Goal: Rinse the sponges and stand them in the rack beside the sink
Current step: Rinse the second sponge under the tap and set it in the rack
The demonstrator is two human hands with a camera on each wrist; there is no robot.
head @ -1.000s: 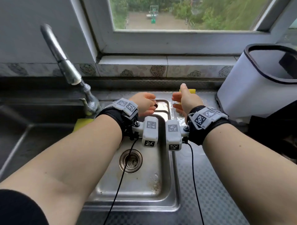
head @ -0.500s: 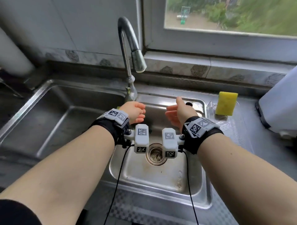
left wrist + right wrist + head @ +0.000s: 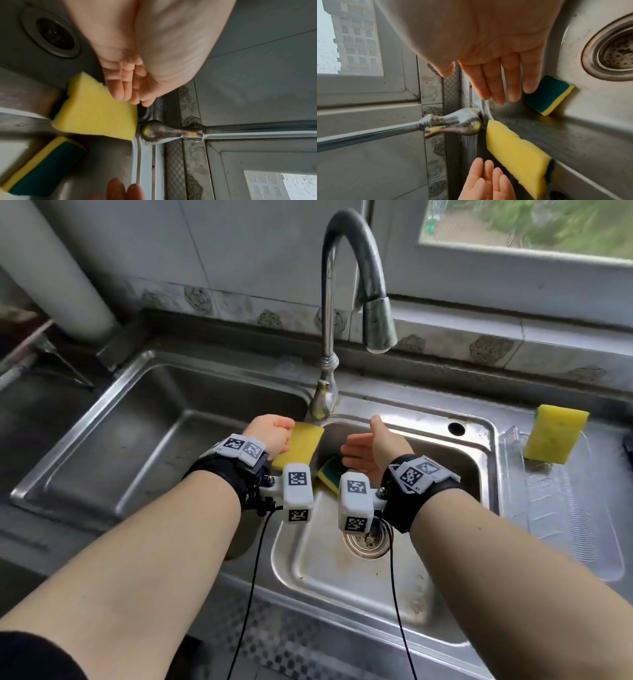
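One yellow sponge stands upright in the clear rack right of the sink. A second yellow sponge lies on the divider between the basins, beside the tap's base. A third sponge, green side up, leans against the right basin's wall. My left hand hovers just over the divider sponge with loose fingers, holding nothing. My right hand is open above the green sponge, palm facing left.
The tap arches over the right basin, spout off, no water running. A drain sits under my right wrist. The left basin lies to the left, a white pipe at the back left.
My right hand has left the sponge standing in the rack. Both hands have moved left to the tap's base, and my view has swung left and down over the basins.
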